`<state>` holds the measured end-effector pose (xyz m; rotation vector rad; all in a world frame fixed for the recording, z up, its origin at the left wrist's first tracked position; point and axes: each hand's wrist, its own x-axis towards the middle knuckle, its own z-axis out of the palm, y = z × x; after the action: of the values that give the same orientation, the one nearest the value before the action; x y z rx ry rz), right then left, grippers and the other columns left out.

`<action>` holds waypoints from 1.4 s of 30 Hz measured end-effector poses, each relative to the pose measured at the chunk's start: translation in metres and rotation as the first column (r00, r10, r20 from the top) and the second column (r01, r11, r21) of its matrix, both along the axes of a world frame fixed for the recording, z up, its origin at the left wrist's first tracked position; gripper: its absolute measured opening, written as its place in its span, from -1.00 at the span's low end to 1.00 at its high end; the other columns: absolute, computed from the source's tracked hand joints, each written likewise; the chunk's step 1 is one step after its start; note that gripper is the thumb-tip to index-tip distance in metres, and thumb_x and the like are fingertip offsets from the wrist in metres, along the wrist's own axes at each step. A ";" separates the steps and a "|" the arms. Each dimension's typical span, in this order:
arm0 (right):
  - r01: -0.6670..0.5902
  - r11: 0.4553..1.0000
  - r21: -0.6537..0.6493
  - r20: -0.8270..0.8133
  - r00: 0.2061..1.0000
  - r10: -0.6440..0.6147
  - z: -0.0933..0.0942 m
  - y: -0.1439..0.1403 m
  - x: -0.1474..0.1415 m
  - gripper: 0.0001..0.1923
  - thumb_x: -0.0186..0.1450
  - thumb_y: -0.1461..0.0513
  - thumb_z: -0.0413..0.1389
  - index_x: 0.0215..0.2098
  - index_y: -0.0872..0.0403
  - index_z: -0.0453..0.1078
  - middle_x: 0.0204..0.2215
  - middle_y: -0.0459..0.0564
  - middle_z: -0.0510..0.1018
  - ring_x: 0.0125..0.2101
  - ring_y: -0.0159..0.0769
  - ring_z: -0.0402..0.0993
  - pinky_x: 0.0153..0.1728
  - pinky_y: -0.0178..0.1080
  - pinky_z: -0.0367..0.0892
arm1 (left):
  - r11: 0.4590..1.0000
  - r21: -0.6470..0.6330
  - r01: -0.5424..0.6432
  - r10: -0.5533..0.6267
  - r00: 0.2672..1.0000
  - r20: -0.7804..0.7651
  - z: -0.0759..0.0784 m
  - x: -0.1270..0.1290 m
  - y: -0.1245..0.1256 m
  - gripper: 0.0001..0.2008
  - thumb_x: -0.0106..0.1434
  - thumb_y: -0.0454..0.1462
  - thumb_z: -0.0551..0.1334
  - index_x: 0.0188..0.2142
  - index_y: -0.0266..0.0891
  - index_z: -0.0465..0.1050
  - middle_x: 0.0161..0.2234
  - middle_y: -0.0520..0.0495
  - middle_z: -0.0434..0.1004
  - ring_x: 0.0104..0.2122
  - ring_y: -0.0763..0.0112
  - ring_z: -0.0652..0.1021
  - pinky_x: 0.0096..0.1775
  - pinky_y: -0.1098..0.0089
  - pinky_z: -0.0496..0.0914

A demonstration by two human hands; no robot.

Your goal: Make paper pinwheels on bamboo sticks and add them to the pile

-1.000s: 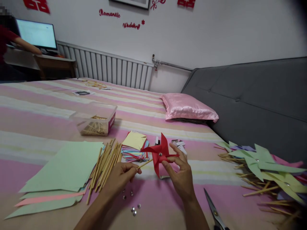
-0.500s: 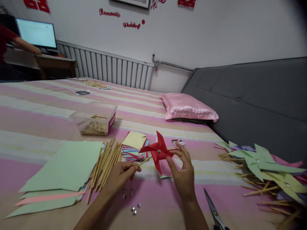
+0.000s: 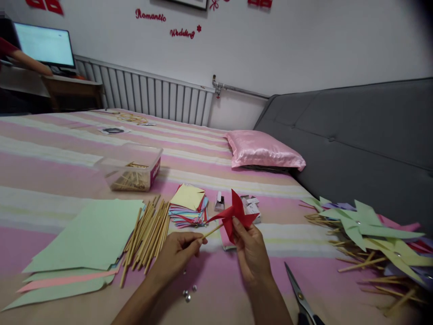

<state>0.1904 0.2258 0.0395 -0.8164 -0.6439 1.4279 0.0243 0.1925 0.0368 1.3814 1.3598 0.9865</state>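
A red paper pinwheel (image 3: 238, 209) on a thin wooden stick (image 3: 213, 231) is held above the bed between both hands. My left hand (image 3: 181, 253) pinches the stick near its lower end. My right hand (image 3: 252, 253) grips the pinwheel's centre, its thumb pressed over the middle and the fingers behind it. Below my left hand lie several small silver push pins (image 3: 186, 295). A stack of cut coloured paper squares (image 3: 188, 205) lies just beyond the hands, and a pink paper piece (image 3: 226, 234) shows under the pinwheel.
Loose sticks (image 3: 149, 234) and pale green sheets (image 3: 88, 234) lie left. A clear plastic box (image 3: 135, 171) stands behind them. Open scissors (image 3: 299, 293) are at right, near finished pinwheels (image 3: 365, 225). Small boxes (image 3: 251, 206) and a pink pillow (image 3: 265, 150) lie farther back. A person sits by a monitor (image 3: 45, 45).
My right hand has closed from the blade's edge onto the pinwheel's centre, covering the pin. The pinwheel has turned and shifted slightly right. My left hand still holds the stick.
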 end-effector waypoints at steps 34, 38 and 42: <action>-0.013 0.988 0.156 0.115 0.993 -0.005 0.003 -0.002 -0.002 -0.66 0.14 0.09 0.19 -0.16 0.08 0.40 -0.18 0.01 0.54 -0.21 -0.29 0.45 -0.16 -0.23 0.29 | 0.991 -0.008 0.133 -0.130 0.980 0.149 -0.003 0.006 0.000 -0.66 0.15 -0.07 0.17 -0.33 -0.34 0.49 -0.48 -0.10 0.55 -0.50 0.40 0.49 -0.43 0.44 0.29; -0.007 0.998 0.068 0.200 0.980 -0.007 -0.003 -0.001 0.001 -0.68 0.09 0.05 0.22 -0.30 0.11 0.45 -0.37 -0.04 0.54 -0.39 -0.35 0.42 -0.26 -0.27 0.27 | 0.999 -0.046 0.021 -0.012 0.982 0.186 -0.006 0.003 0.002 -0.65 0.11 -0.06 0.21 -0.28 -0.31 0.51 -0.39 -0.14 0.59 -0.48 0.40 0.50 -0.42 0.43 0.31; -0.023 0.999 0.035 0.245 0.969 0.014 -0.009 0.000 0.000 -0.71 0.06 0.06 0.25 -0.43 0.14 0.46 -0.51 -0.08 0.49 -0.46 -0.40 0.34 -0.33 -0.32 0.23 | 0.999 -0.034 0.021 -0.014 0.980 0.197 -0.007 0.001 0.003 -0.66 0.13 -0.07 0.21 -0.27 -0.30 0.51 -0.39 -0.14 0.60 -0.48 0.43 0.49 -0.42 0.44 0.30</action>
<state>0.1906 0.2256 0.0304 -0.9680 -0.8654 1.3386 0.0258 0.1952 0.0298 1.2320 1.2104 1.0530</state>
